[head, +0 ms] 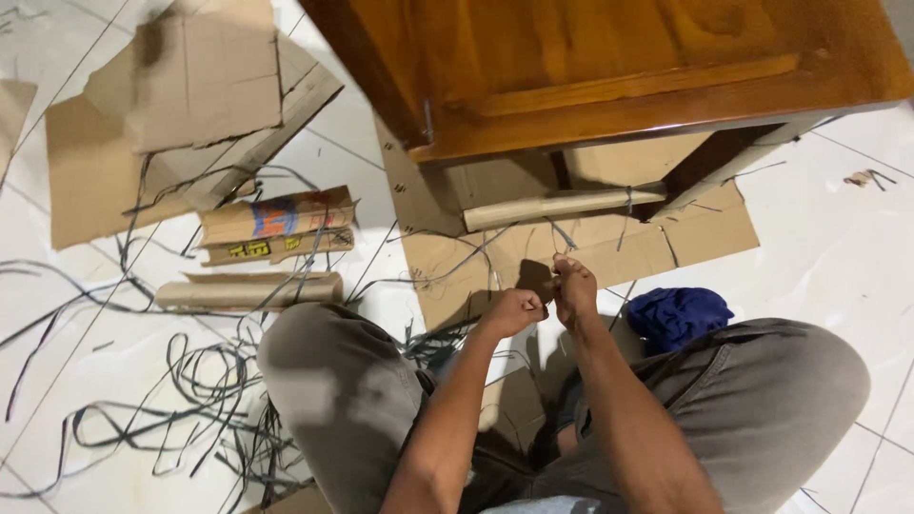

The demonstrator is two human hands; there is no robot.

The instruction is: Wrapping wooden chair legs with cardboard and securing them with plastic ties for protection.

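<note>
Fingers: my left hand (514,310) is curled into a fist; my right hand (574,288) is pinched nearly shut. Both grip a thin dark packing strap (552,249), with a small dark piece between them that I cannot make out.
Strap position: at centre, it runs up toward 12 o'clock to the cardboard-wrapped rail (562,206) under the wooden cabinet (609,76).
Handling: I judge the strap light, stiff, springy and slick; best gripped close to the hands, wrapped round a fist.
Cardboard sheet (590,252): flat under the cabinet.
Loose straps (190,381): tangled at 8 o'clock on the tile floor (838,238).
Cardboard tubes (249,289): at 9 o'clock.
Blue cloth (678,314): at 3 o'clock, beside my right knee.
</note>
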